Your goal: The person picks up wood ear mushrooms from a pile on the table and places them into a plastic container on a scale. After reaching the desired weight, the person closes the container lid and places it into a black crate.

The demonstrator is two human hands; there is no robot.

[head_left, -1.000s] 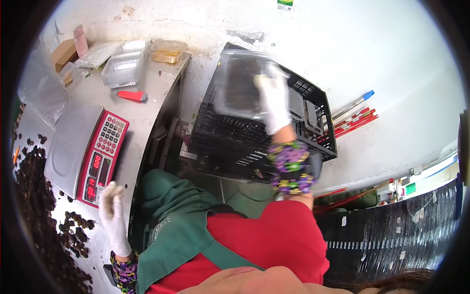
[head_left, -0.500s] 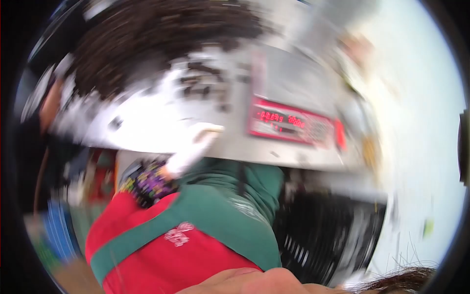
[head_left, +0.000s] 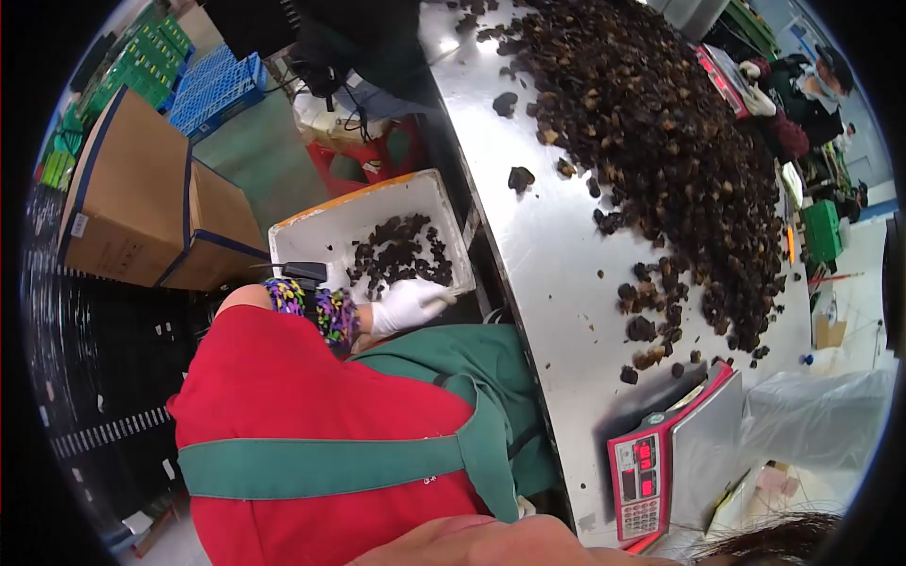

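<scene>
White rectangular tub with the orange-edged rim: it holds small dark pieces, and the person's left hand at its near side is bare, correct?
Not quite: the head view shows the left hand gloved in white, not bare. It is at the near side of the white rectangular tub, which holds small dark pieces.

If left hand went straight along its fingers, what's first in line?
Probably the near table-side corner of the white bin; if the gloved left hand is above that rim, the edge of the steel table instead. Depth is unclear.
</scene>
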